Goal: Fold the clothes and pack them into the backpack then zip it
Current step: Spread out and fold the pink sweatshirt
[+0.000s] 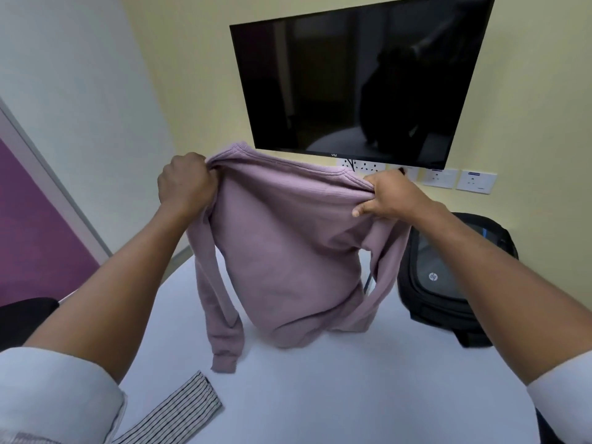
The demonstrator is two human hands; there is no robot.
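Pale yellow wall faces you, with a dark, switched-off flat television screen [362, 81] mounted on it and a row of white wall sockets [448, 179] just below. Under your arms lies a white tabletop [352, 395]. You hold a mauve long-sleeved knit sweater [282, 251] up over the table by its shoulders. Your left hand [185, 187] is closed in a fist, its fingers curled tight around the bunched left shoulder. Your right hand [387, 197] pinches the right shoulder, thumb on the near side and fingers wrapped over the top edge. The sweater hangs between them, its hem and both sleeve cuffs touching the tabletop. To your right, a black backpack with a grey front panel [448, 270] lies on the table, just beside the hanging right sleeve. Near your left elbow, a black-and-white striped piece of cloth [179, 411] lies flat at the table's near edge.
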